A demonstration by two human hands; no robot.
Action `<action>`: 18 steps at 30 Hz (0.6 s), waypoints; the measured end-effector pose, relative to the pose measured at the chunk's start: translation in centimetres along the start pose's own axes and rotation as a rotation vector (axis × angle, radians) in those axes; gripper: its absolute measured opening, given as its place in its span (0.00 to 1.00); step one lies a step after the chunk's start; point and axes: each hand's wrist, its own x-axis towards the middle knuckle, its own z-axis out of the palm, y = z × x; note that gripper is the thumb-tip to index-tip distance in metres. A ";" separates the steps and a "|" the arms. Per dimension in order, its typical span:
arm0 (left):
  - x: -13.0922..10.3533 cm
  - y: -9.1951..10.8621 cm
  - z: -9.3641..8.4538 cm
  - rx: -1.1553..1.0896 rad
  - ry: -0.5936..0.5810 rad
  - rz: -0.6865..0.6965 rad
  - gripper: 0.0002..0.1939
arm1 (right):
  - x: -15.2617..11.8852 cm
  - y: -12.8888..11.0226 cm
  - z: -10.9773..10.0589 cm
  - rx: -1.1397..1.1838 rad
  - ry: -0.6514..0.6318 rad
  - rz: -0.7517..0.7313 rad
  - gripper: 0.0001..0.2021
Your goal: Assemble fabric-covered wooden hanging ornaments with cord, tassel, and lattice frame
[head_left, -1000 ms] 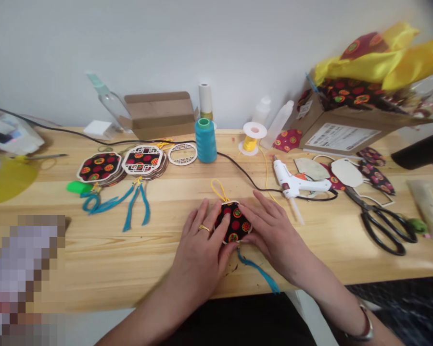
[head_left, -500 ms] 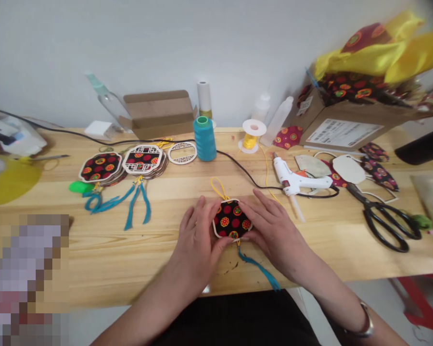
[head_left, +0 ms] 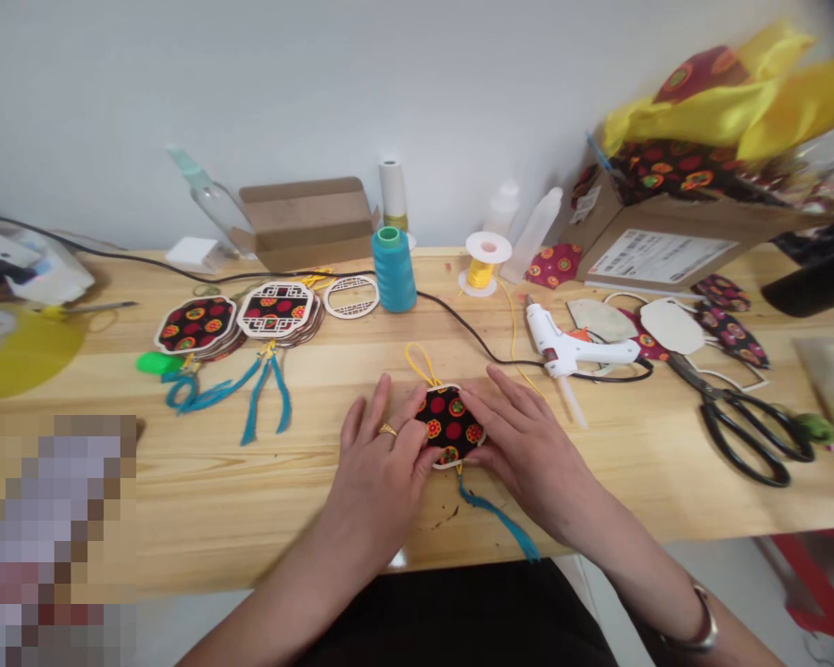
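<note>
Between my hands, near the table's front edge, is a black floral fabric piece [head_left: 453,421] with a pale rim. It has a yellow loop [head_left: 423,363] at its top and a blue tassel [head_left: 500,517] below. My left hand [head_left: 382,459] grips its left edge, with a ring on one finger. Along the right edge, my right hand [head_left: 524,445] holds it with thumb and fingers. To the right lies a white glue gun [head_left: 576,350]. Two stacks of similar pieces, one plain floral [head_left: 195,324] and one with a lattice front [head_left: 276,310], sit at the left.
A teal thread cone [head_left: 394,270], a yellow cord spool [head_left: 487,264] and a small open cardboard box [head_left: 306,218] stand at the back. Black scissors [head_left: 751,421] lie at right, before a large fabric-filled box [head_left: 660,243]. A black cable [head_left: 459,320] crosses the table.
My left hand has shifted and turned slightly, its fingers more bent over the left edge, and its ring now shows clearly. My right hand has stayed almost still.
</note>
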 end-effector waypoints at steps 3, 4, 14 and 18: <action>0.1 0.1 0.1 -0.005 0.025 -0.004 0.06 | 0.0 0.0 0.0 -0.008 -0.012 0.001 0.27; 0.1 0.1 0.1 -0.009 0.028 -0.004 0.06 | 0.1 -0.1 0.0 -0.012 -0.013 0.001 0.26; 0.2 0.2 0.0 -0.018 0.027 -0.002 0.06 | 0.0 -0.2 0.0 -0.016 -0.016 0.012 0.27; 0.0 0.3 0.4 0.016 0.033 0.011 0.11 | 0.0 -0.3 0.0 -0.022 -0.011 0.012 0.27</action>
